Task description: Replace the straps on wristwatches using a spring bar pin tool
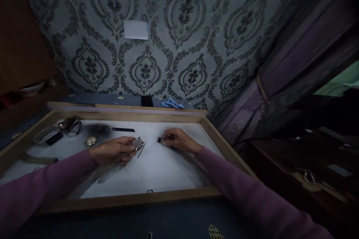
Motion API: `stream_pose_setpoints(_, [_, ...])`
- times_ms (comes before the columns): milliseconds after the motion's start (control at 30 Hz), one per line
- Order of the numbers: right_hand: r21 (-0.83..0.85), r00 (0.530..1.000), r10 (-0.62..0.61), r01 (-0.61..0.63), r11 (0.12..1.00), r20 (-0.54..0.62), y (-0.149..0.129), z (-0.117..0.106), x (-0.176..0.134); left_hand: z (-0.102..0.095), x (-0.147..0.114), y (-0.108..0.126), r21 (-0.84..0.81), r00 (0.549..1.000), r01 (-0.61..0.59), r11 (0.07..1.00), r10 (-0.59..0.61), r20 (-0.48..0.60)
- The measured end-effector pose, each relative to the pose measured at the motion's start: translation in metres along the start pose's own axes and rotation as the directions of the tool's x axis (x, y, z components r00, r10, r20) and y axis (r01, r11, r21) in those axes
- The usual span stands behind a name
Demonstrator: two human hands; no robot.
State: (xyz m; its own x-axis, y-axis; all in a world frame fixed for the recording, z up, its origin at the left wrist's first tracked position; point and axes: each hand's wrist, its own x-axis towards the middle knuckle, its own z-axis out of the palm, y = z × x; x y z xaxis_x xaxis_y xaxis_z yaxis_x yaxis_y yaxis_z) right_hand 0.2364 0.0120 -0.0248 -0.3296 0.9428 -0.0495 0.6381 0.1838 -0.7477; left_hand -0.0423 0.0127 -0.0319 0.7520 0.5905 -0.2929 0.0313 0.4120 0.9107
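My left hand (120, 148) is closed around a round silver watch case (137, 144), with no strap seen on it. A thin dark rod (141, 150) lies close to the right side of the case. Off to the right, my right hand (178, 140) pinches a small dark piece (159, 139) between thumb and fingers. Its exact kind is too small to make out. Both hands are above the white surface (179, 171) inside a wooden-framed tray (134, 198). Left of my left hand lies a gold-coloured watch head (90, 141).
Watches with bands (70, 125), a dark-screened watch (53, 138) and an olive strap (39, 159) lie at the tray's left. A black flat blade-like strip (123, 129) is near the back. Behind the tray rest a blue cloth (173, 103) and a black flat object (147, 101).
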Motion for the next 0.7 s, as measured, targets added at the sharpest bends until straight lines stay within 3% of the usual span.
stream_pose_setpoints(267, [0.377, 0.993, 0.044, -0.083, 0.922, 0.112, 0.004, 0.014, 0.005, 0.004, 0.001, 0.004, 0.179, 0.997, 0.077, 0.981, -0.071, -0.039])
stream_pose_setpoints(333, [0.432, 0.992, 0.047, -0.095, 0.897, 0.121, 0.001, 0.018, 0.005, 0.006, 0.003, 0.008, 0.225, 0.999, 0.047, 0.973, -0.047, -0.007])
stream_pose_setpoints(500, [0.521, 0.989, 0.076, -0.132, 0.843, 0.126, -0.009, 0.026, 0.0, 0.009, 0.011, 0.02, 0.229, 0.988, 0.117, 0.966, -0.137, 0.071])
stream_pose_setpoints(700, [0.564, 0.986, 0.086, -0.152, 0.812, 0.142, -0.013, 0.031, -0.002, 0.011, 0.019, 0.019, 0.275, 0.996, 0.082, 0.958, -0.066, -0.068])
